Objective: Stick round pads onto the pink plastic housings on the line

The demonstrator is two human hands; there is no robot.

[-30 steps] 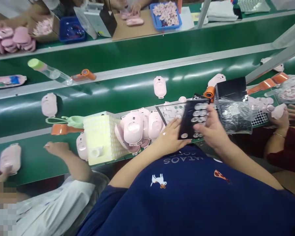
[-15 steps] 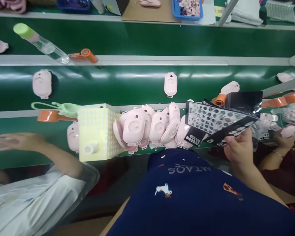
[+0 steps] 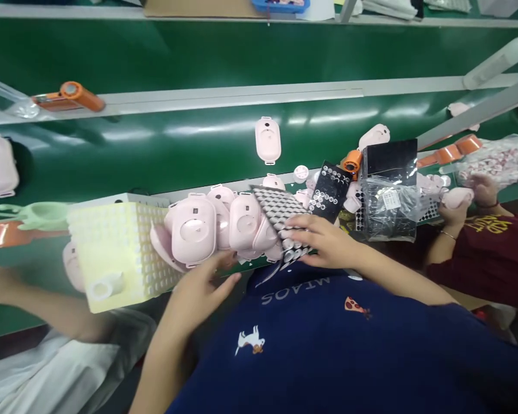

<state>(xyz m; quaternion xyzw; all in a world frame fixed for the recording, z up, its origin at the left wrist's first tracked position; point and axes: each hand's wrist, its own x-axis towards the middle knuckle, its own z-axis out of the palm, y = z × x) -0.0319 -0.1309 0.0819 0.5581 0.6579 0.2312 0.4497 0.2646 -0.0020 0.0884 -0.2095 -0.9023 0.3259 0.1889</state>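
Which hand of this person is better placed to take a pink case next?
Probably the left hand: it looks empty and open, near the pink cases. The right hand has fingers on the dotted sheet.

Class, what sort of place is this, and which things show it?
Probably a factory assembly line: matching pink casings, a long green work surface, and a co-worker in maroon handling a pink part.

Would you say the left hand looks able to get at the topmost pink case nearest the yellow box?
Probably yes: the left hand looks empty and close to the pink case, and nothing seems to cover it; the right hand and dotted sheet are to the right.
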